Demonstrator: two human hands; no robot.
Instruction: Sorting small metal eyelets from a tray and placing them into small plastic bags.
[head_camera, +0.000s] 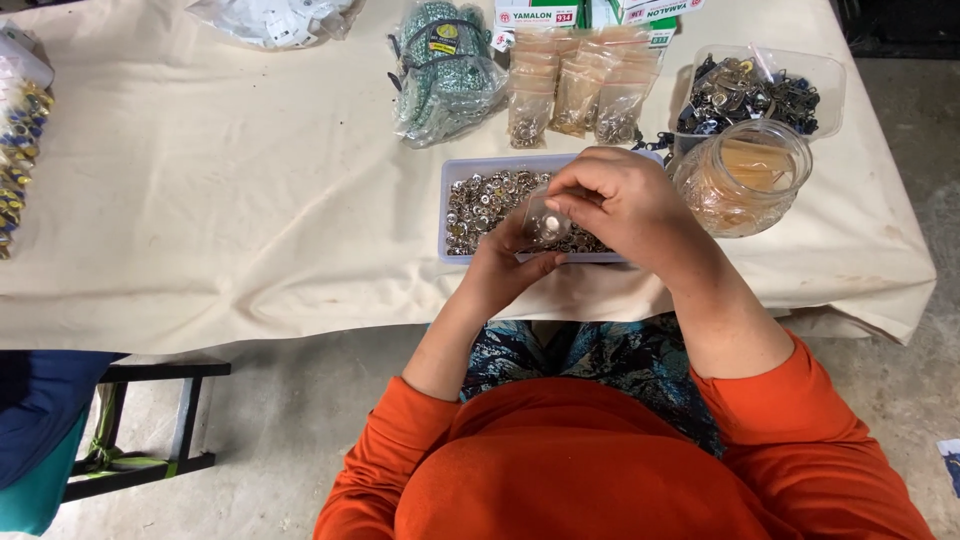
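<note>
Head view: both hands meet over the near edge of a shallow lilac tray (452, 215) full of small silver metal snap buttons (487, 195). The left hand (505, 265) comes up from below, its fingers pinching a small clear plastic bag (546, 225) holding a few buttons. The right hand (620, 200) curls over the bag from above, fingertips gripping its top. Just right of the right hand stands a glass jar (745, 178) on the cloth-covered table (220, 200).

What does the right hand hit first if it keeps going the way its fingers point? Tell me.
The right hand points left, fingers curled onto a small clear bag that the left hand also holds. It would meet that bag first, then probably the left fingers; depth is unclear.
</note>
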